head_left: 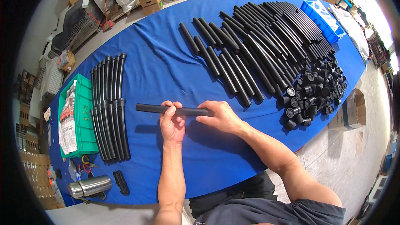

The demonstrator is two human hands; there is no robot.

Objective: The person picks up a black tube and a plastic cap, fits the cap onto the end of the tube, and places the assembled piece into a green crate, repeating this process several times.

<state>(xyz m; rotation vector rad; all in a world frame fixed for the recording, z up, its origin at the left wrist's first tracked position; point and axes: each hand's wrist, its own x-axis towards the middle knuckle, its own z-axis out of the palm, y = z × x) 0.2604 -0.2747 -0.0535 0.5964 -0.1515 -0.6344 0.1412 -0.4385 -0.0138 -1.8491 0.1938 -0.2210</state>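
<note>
A straight black tube [151,108] is held level above the blue cloth. My left hand [172,124] is closed around its middle, fingers curled over it and thumb against its side. At its right end my right hand [221,116] is closed, covering that end; whether a cap sits under the fingers is hidden. To the right lie many loose black tubes [250,58] in slanting rows. Beside them is a heap of black round caps [310,93]. On the left, two rows of black tubes with wider capped ends [109,106] lie side by side.
A green crate [85,116] with newspaper in it stands at the left. Near it are a steel flask [95,185], scissors [86,166] and a black strap-like item [121,183]. A blue crate [333,35] sits at the far right; a cardboard box [354,110] is beyond the table's right edge.
</note>
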